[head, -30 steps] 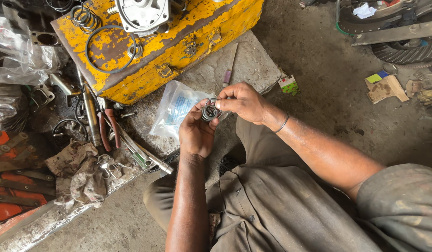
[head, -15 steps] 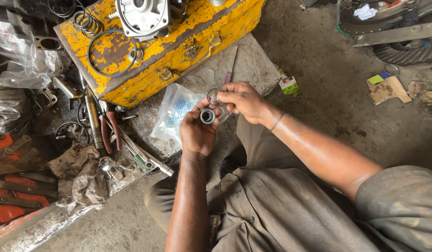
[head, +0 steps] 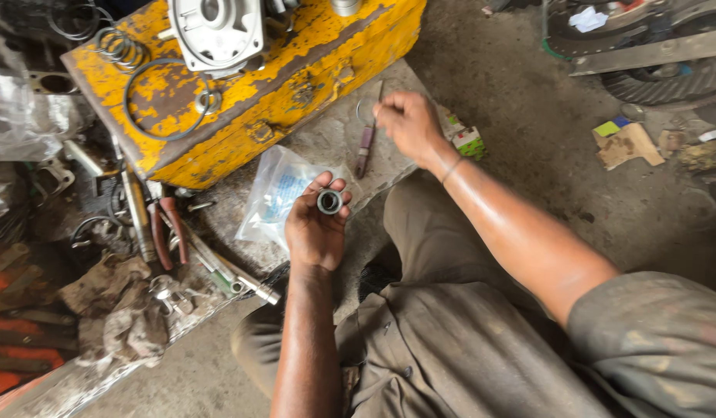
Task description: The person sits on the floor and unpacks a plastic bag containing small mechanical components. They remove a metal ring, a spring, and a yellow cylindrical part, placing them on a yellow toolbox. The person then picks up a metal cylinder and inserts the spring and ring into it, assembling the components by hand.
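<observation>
Since a moment ago the right hand point(head: 408, 124) has left the small dark metal ring-shaped bearing point(head: 329, 202) and reached out to the grey stone slab point(head: 327, 139), its fingers pinched on a thin wire ring point(head: 364, 111) beside the maroon-handled tool point(head: 366, 147). That bearing now sits only in the left hand point(head: 315, 228), grasped at the fingertips above the clear plastic bag point(head: 277, 197). With one hand holding it so lightly, it could slip and roll off among the pliers and rags point(head: 118, 310) below the battered yellow metal box point(head: 242, 85).
</observation>
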